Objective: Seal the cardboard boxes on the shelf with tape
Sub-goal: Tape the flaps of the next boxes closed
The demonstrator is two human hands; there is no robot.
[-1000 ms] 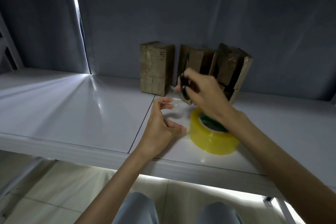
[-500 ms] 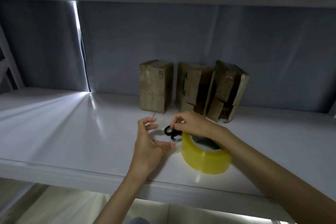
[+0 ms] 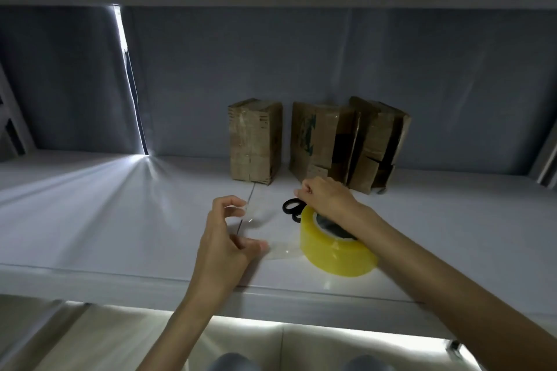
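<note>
Left hand (image 3: 223, 238) pinches a cut tape strip (image 3: 271, 232); at one o'clock, open-flapped boxes (image 3: 346, 144) wait unsealed; right hand (image 3: 325, 199) seemingly curled on scissors (image 3: 291, 208).

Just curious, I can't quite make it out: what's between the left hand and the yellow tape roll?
In the head view, a clear strip of tape stretches from the left hand to the yellow tape roll, low over the white shelf.

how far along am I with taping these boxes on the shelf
Done: the left box looks closed, with tape down its front. In hand: your left hand pinches a cut clear strip beside the roll; your right hand is at the scissors. Left: the right box gapes open; the middle box is unclear.
</note>
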